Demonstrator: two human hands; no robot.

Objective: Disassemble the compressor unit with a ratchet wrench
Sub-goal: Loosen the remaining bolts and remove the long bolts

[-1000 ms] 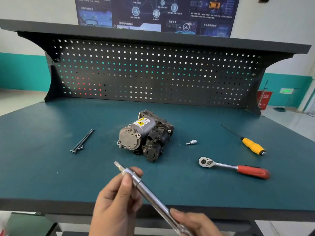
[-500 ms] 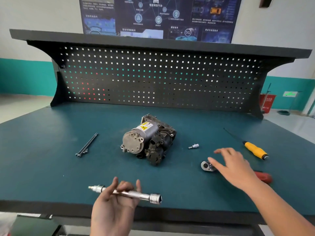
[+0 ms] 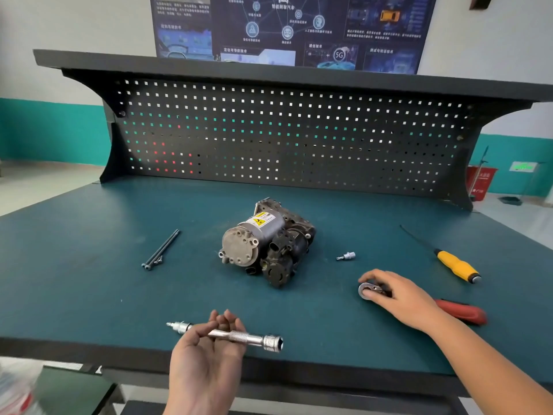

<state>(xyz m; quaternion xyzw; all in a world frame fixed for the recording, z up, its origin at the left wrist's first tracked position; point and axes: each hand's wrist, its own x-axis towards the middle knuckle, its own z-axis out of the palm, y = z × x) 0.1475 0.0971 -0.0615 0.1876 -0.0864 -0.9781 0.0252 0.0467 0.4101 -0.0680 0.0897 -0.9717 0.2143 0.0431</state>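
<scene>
- The tabletop (image 3: 89,280) is covered in a dark teal mat with a black front edge; faint scuffs show on its left part.
- A black pegboard (image 3: 284,139) stands along the back of it, under a black shelf (image 3: 269,73) carried by 2 curved side brackets.
- Behind the shelf, a dark poster (image 3: 287,28) with icons and a "5G" mark hangs on a white wall that has a teal band (image 3: 51,130) low down. A red bin (image 3: 481,182) and a green sign (image 3: 523,166) show far right.
- The compressor unit (image 3: 266,244) lies on its side at the middle of the tabletop, its round grey end cap towards the camera and a yellow warning label on top.
- Left of it, well apart, lie 2 long black bolts (image 3: 161,250). Right of it lie a small bit socket (image 3: 346,256) and, farther out, a yellow-handled screwdriver (image 3: 454,265).
- The ratchet wrench (image 3: 460,313) lies flat at front right, its red handle pointing right.
- The right hand (image 3: 401,298) rests on it, fingers curled round the neck just behind the round head.
- The left hand (image 3: 206,354), palm up over the front edge, holds a chrome extension bar (image 3: 239,336) crosswise, its fingers curled round the shaft.
</scene>
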